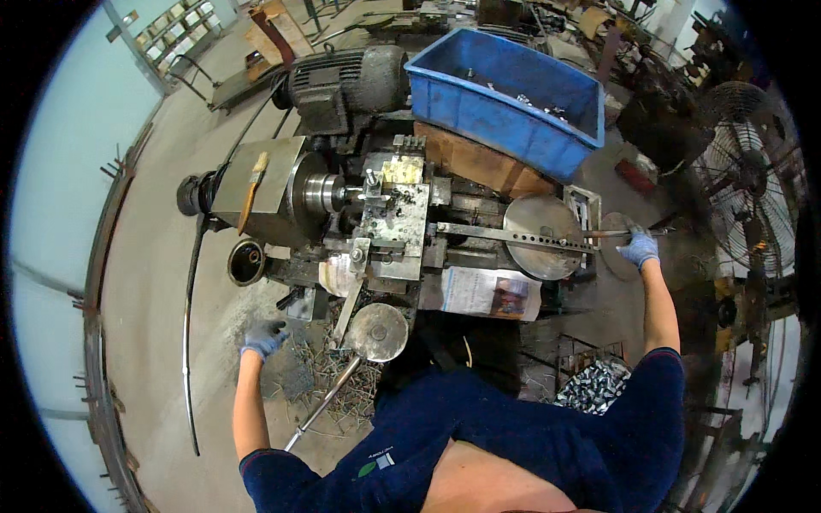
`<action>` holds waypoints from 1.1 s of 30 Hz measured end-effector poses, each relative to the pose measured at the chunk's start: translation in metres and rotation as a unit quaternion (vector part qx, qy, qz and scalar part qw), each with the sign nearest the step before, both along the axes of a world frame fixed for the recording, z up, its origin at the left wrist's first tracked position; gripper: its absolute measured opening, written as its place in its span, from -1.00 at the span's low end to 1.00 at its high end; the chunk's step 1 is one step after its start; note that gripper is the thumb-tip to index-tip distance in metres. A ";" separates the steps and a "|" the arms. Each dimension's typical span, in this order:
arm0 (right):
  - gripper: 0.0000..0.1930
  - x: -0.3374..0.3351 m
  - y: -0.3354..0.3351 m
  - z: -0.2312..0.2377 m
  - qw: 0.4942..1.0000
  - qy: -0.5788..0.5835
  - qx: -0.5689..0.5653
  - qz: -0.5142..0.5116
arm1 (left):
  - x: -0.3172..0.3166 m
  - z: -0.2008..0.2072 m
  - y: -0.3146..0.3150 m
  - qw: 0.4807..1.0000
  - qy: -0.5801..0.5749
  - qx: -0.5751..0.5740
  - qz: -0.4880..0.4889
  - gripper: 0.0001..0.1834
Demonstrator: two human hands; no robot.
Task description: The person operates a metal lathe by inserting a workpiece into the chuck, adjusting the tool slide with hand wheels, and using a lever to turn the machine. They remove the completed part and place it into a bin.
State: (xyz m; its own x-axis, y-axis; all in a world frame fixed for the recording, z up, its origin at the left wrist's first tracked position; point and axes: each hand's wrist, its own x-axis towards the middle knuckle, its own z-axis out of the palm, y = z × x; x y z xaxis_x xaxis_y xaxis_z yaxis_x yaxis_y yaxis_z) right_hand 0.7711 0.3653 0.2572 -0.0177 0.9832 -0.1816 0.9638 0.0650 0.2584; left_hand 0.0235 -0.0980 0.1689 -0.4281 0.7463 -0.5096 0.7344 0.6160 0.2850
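Observation:
My left hand (267,339), in a grey-blue glove with dark fingertips, is over the floor to the left of a small lathe, fingers partly stretched and nothing visible in them. On the far right my right hand (638,249), gloved alike, is closed on a metal lever (605,233). This lever meets a flat bar with a row of holes (516,236), which runs over a round metal disc (545,214) to the tool slide (400,218). Left of the slide is the lathe's spindle chuck (325,193). A second rod (323,405) ends at a smaller disc (378,333) in front.
A blue bin (505,103) with some small metal parts stands behind the slide, beside a motor (349,81). A brush (253,192) lies on the headstock. Metal scraps (333,376) cover the floor below. Shiny parts (593,387) lie near my right side; a fan (748,179) stands right.

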 end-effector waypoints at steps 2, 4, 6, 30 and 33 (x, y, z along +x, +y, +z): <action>-0.24 0.003 0.004 -0.012 0.998 -0.045 0.033 -0.008 | 0.031 0.014 -0.019 0.997 -0.055 0.046 0.013 -0.54; -0.35 0.007 0.009 -0.021 0.999 -0.032 0.027 -0.024 | 0.070 0.045 -0.020 0.988 -0.126 0.083 0.004 -0.53; -0.41 0.002 0.002 -0.012 0.997 -0.012 -0.005 -0.071 | 0.124 0.104 -0.005 0.982 -0.164 0.087 -0.037 -0.55; -0.50 -0.006 -0.198 -0.042 0.969 0.136 0.035 -0.202 | 0.177 0.020 -0.012 0.986 -0.067 0.103 -0.110 -0.69; -0.50 -0.012 -0.199 -0.038 0.972 0.133 0.048 -0.186 | 0.172 0.013 -0.016 0.988 -0.125 0.053 -0.075 -0.71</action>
State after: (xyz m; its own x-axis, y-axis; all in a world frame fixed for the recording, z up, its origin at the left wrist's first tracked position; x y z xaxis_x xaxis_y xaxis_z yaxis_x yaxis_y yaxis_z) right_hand 0.7587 0.1663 0.2192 0.3095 0.9425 -0.1265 0.9493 -0.3139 -0.0160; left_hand 0.1951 -0.1136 0.1822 -0.1788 0.8469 -0.5009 0.7134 0.4622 0.5268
